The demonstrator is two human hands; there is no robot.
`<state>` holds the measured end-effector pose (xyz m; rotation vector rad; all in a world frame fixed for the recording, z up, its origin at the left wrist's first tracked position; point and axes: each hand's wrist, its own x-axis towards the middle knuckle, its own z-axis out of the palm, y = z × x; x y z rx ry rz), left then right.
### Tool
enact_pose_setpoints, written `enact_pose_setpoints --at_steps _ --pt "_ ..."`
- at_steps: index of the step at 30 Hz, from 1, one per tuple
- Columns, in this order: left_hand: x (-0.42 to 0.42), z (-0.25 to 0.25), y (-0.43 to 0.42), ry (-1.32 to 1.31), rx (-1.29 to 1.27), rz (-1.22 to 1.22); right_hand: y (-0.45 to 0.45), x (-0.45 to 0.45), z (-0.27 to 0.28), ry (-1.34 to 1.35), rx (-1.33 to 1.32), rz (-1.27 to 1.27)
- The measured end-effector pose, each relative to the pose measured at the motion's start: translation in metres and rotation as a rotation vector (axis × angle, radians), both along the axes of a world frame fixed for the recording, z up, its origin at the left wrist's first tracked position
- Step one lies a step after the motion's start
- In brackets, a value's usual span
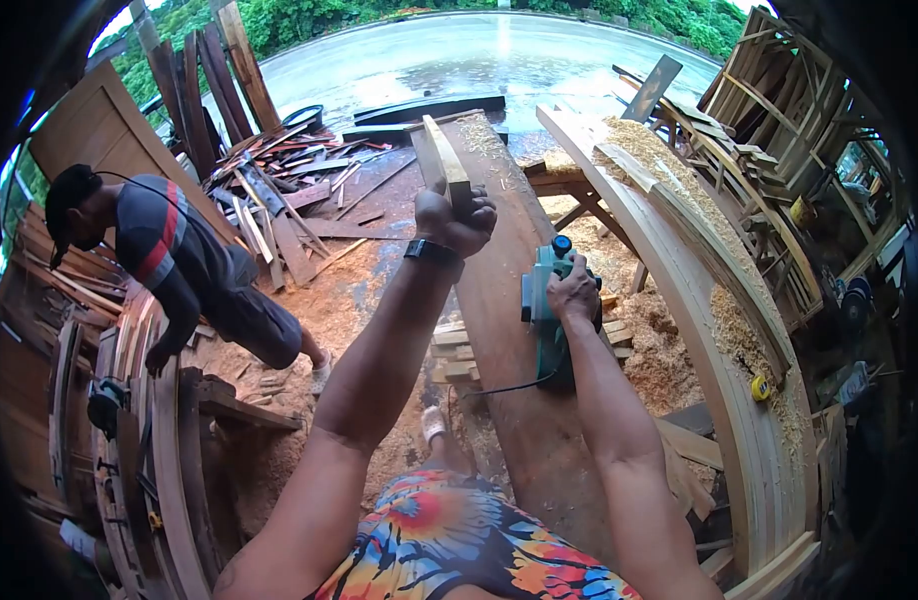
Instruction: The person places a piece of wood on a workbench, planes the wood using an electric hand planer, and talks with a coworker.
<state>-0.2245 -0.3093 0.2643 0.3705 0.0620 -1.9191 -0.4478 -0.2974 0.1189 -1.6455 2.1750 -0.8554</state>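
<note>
My left hand (pixel 455 222), with a dark watch on the wrist, is closed around the near end of a length of wood (pixel 444 152). The wood points away from me, raised over the workbench plank (pixel 519 430). On the right, my right hand (pixel 574 291) grips the top handle of a green electric planer (pixel 552 345), which sits on the plank's right side. A dark cord (pixel 519 387) runs leftward from the planer's rear. The planer's underside is hidden.
On the left a co-worker (pixel 194 250) leans over stacked boards (pixel 169 440). Long boards covered in shavings (pixel 704 300) stretch along the right, with a yellow tape measure (pixel 761 388) on them. Scrap wood (pixel 289 180) and sawdust (pixel 349 300) litter the floor.
</note>
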Motion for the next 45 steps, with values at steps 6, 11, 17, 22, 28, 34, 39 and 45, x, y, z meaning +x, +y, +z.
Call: enact_pose_setpoints --at_steps 6,11,17,22,28,34,39,45 --pt "0.002 -0.016 0.002 -0.037 -0.107 0.003 0.001 0.000 0.000 -0.004 -0.012 0.008" --pt "0.015 -0.071 -0.001 -0.365 -0.127 -0.048 0.001 0.000 0.001 0.032 -0.004 0.004" --pt "0.026 -0.191 0.023 -1.074 -0.279 0.013 -0.004 0.000 -0.006 0.018 -0.042 0.001" --pt "0.011 -0.237 0.055 -1.309 -0.205 0.172 -0.001 0.001 -0.002 0.006 -0.017 0.007" --pt "-0.006 -0.252 0.055 -1.736 -0.178 0.145 0.000 0.002 -0.002 0.023 -0.033 -0.007" --pt "-0.018 -0.264 0.043 -1.879 -0.107 0.189 0.003 0.004 0.001 0.032 -0.051 -0.021" --pt "-0.032 -0.264 0.066 -1.934 -0.100 0.186 0.001 0.005 -0.002 0.046 -0.023 -0.041" --pt "-0.051 -0.308 0.072 -2.065 -0.261 0.307 0.000 0.005 -0.003 0.054 -0.032 -0.033"
